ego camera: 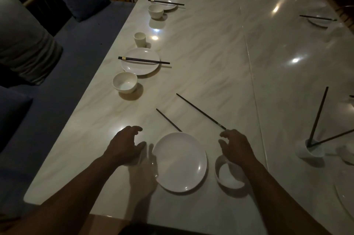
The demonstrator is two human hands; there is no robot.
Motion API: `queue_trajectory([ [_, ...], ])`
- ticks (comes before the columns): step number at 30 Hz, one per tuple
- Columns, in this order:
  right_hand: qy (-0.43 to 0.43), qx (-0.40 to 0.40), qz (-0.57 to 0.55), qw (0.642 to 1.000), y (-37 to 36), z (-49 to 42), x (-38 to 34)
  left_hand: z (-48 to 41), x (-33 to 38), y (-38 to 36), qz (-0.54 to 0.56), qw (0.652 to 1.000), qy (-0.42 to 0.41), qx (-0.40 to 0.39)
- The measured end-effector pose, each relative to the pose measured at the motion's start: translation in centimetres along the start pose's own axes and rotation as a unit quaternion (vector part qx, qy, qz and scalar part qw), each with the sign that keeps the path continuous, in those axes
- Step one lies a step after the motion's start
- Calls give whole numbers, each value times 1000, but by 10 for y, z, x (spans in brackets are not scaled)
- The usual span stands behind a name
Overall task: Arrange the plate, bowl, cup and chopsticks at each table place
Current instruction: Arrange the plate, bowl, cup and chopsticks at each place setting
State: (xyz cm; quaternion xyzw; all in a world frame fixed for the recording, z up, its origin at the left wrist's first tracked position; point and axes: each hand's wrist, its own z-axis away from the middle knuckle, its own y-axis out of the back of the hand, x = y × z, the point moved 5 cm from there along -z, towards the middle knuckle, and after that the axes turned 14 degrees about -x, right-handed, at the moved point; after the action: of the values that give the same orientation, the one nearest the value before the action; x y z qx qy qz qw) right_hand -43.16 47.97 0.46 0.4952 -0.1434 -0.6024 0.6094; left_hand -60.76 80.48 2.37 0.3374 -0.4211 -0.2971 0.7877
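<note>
Your right grip (237,147), loosely open and empty, is the nearer one, just beside the slim black chopstick (201,111)'s near end; it lies on the pale marble surface (210,43), angling away leftward.

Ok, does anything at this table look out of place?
Yes. By the near plate, two loose chopsticks lie apart on the table, splayed, unlike the pair laid together across the next plate. On the right, two more chopsticks stand tilted in a cup.
</note>
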Motion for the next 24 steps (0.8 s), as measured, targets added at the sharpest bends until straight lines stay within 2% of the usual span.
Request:
queue_trajectory([
  [3,10,23,20,999,10,-38,-19,-9,8,4,-6,999,-6,32],
  [10,10,33,60,998,3,-110,-45,-36,23,5,6,999,28,34],
  [14,15,30,102,994,-6,-130,-43,-57,32,-5,160,979,127,1],
  [16,23,36,104,994,-8,-134,-42,-69,34,-16,276,945,171,-23],
  [18,22,32,86,996,-10,-138,-38,-81,35,-24,349,914,207,-23],
  [24,11,72,-14,997,7,-120,-22,-117,47,-38,349,907,231,-40],
])
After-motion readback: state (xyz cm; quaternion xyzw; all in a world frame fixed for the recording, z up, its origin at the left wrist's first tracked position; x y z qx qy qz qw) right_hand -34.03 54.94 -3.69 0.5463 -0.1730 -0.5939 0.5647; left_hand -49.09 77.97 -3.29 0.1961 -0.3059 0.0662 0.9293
